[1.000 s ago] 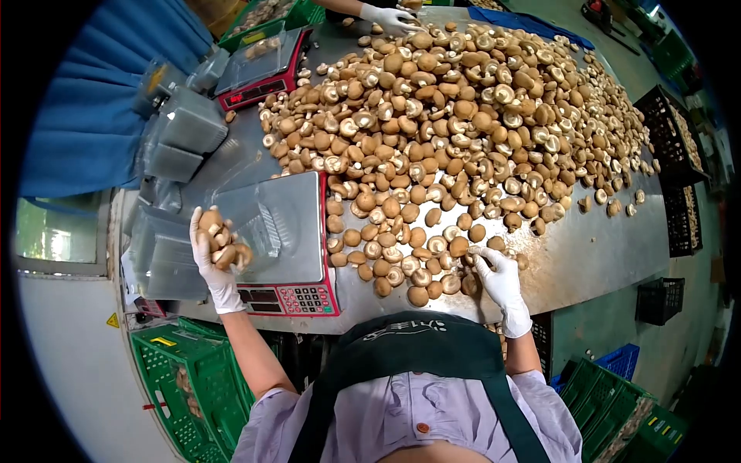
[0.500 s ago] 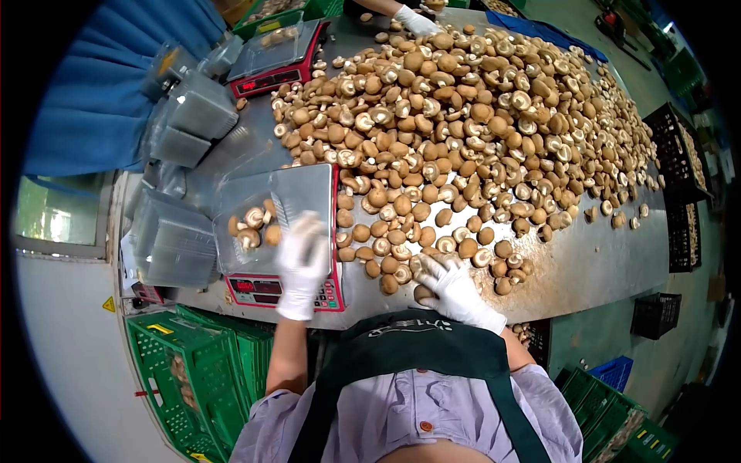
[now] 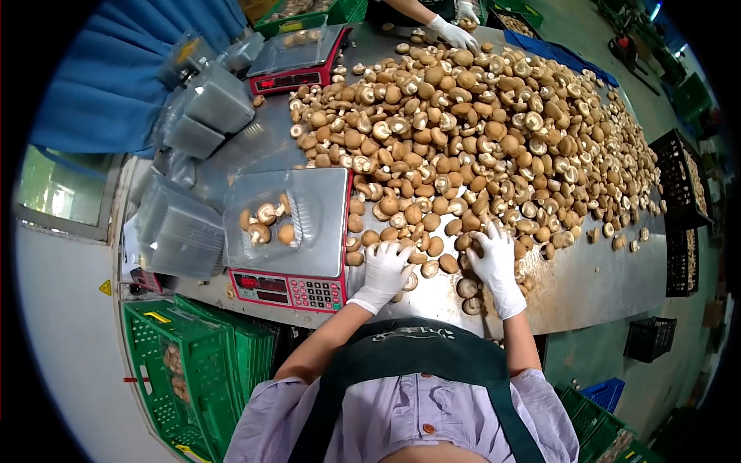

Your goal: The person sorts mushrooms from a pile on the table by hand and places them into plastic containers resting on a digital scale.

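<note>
A large heap of brown-capped mushrooms (image 3: 463, 131) covers the metal table. My left hand (image 3: 384, 274), in a white glove, lies over loose mushrooms at the heap's near edge, fingers apart. To its right, my gloved right hand (image 3: 496, 270) reaches down onto the mushrooms with fingers spread, beside a brown cap (image 3: 463, 241). Whether either hand touches a cap firmly is hidden. On the near red scale (image 3: 287, 185), left of my left hand, rests a clear plastic tray (image 3: 305, 220) with several mushrooms (image 3: 259, 232) in it.
Stacked clear trays (image 3: 181, 231) stand left of the scale. A second red scale (image 3: 287, 81) is farther back. A co-worker's gloved hand (image 3: 451, 32) is at the heap's far side. Green crates (image 3: 177, 363) stand lower left; black crates (image 3: 679, 177) stand right of the table.
My left hand has moved right, from beside the tray on the scale to the mushrooms on the table. My right hand has shifted right and forward. The co-worker's hand has come further into view.
</note>
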A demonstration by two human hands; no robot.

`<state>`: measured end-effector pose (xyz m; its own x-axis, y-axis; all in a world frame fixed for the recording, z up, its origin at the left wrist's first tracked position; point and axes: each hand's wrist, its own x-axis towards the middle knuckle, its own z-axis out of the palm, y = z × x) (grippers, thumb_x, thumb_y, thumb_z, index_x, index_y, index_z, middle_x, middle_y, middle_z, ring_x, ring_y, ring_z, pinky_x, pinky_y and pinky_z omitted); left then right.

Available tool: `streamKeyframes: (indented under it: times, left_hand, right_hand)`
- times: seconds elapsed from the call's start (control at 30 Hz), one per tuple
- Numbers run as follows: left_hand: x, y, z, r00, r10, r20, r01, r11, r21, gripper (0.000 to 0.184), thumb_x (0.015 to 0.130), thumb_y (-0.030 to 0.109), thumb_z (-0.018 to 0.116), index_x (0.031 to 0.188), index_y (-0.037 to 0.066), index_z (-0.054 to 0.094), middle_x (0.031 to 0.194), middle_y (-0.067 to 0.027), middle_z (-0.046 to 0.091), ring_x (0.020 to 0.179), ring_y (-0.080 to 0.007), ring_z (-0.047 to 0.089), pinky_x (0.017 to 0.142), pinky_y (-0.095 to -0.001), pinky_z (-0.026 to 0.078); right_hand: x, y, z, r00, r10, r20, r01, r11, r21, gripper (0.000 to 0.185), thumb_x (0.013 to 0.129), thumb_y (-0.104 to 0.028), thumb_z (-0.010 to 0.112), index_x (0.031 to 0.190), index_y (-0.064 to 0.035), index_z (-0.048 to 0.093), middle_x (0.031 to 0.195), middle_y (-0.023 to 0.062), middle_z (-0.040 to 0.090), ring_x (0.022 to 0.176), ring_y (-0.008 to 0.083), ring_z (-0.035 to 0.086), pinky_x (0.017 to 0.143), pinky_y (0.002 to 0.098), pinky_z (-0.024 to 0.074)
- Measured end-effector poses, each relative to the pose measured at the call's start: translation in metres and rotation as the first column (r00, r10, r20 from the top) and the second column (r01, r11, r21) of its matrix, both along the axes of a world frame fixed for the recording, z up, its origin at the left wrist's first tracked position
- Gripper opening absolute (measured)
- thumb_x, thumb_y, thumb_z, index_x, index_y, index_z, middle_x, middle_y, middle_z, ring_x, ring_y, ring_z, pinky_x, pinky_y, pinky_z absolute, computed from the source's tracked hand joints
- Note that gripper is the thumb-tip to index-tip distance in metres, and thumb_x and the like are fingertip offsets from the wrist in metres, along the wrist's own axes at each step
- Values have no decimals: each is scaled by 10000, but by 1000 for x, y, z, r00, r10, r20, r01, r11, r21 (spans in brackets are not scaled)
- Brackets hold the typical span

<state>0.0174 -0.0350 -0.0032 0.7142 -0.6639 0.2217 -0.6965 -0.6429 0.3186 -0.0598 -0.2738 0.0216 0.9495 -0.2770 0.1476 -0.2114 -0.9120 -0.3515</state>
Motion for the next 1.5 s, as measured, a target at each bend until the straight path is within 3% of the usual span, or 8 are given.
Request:
streamKeyframes:
  times: [0.3,0.4,0.53,0.8,1.13,1.27,1.3,1.5]
  left_hand:
    - [14,-6,6,998,-51,43,63,937,-343,129,735,163,709,843,121,653,934,-22,604,927,-204,564,850,-391,371]
    - [45,-24,19,985,158,-72,-168,969,-182,457,789,347,673,1163,95,600,1344,-182,441,1236,-373,422,993,-507,348]
    - [72,-47,10,949,248,-196,-211,959,189,823,801,557,601,1454,147,316,1535,-196,153,1414,-391,129,1093,-603,178]
    - [14,-27,6,982,-182,-42,185,979,87,585,774,441,613,1276,148,551,1394,-176,418,1288,-390,342,1042,-575,248]
    - [-20,5,12,972,-226,-61,224,974,-34,432,791,363,653,1130,97,627,1284,-117,511,1171,-260,480,1004,-494,310]
    - [15,-9,17,995,-42,-93,4,927,-375,148,794,134,676,925,68,659,1015,-88,651,941,-257,604,805,-392,483]
    - [33,-14,8,995,-44,87,70,943,-324,166,805,129,664,956,60,660,1075,-99,638,999,-280,588,861,-395,470]
    - [107,-64,30,977,212,-25,-207,970,124,637,808,364,631,1382,171,435,1494,-159,258,1332,-357,310,1040,-586,281]
  right_hand:
    - [67,-30,18,986,-83,148,73,995,70,324,745,-214,708,1023,-53,659,1294,163,541,1168,347,499,977,434,410]
    - [103,-30,7,991,-52,124,55,998,-20,489,744,-371,717,1115,-69,620,1328,170,502,1215,363,458,1013,495,366]
    - [121,9,-25,999,34,-43,-38,994,-101,784,714,-544,705,1331,-119,473,1448,230,335,1263,373,408,1046,530,312]
    - [43,18,1,941,313,-128,-322,945,-62,487,795,-382,665,1198,-121,584,1418,208,373,1276,376,391,1041,518,319]
    - [-7,9,5,968,248,39,-250,945,211,244,794,-262,682,974,-98,689,1131,78,642,1106,285,539,950,430,397]
    - [29,-14,4,979,92,184,-135,963,235,217,777,-156,690,980,-81,677,1048,96,664,975,280,602,856,388,476]
    - [42,-16,7,985,44,169,-84,969,231,229,776,-143,686,995,-81,672,1025,103,664,960,290,605,836,386,487]
    - [107,-15,-14,976,218,13,-219,973,73,318,748,-203,665,1044,-89,658,1094,100,642,1015,300,572,863,396,478]
